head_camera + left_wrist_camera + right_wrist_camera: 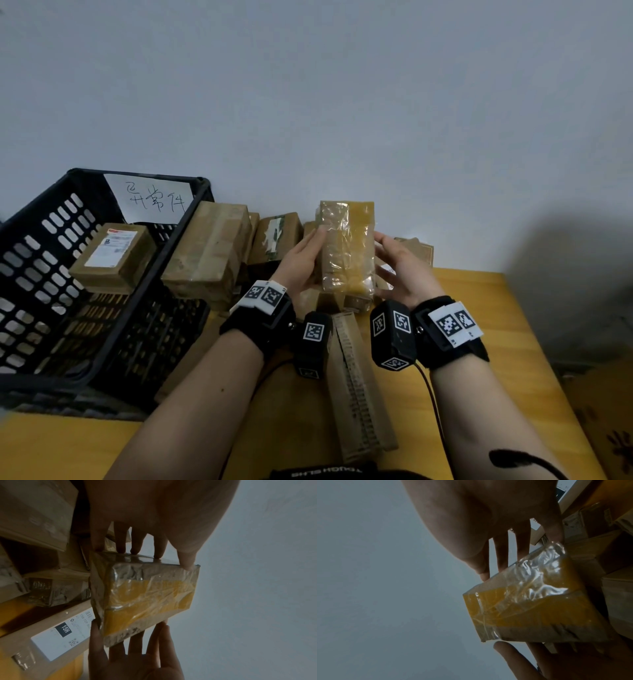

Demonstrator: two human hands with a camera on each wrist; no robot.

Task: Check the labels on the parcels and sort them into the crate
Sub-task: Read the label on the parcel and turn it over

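A small parcel wrapped in clear and yellow tape stands upright in the air over the table, held between both hands. My left hand grips its left side, thumb on the front face. My right hand holds its right side. The left wrist view has the parcel between my left hand's fingertips and my right hand. The right wrist view shows its yellow face below my right hand; no label is visible on it. The black crate at the left holds one labelled parcel.
A handwritten paper sign hangs on the crate's far wall. Several brown parcels are piled against the wall behind my hands. A corrugated cardboard piece lies on the yellow table. A box with a white "15H" label lies below the held parcel.
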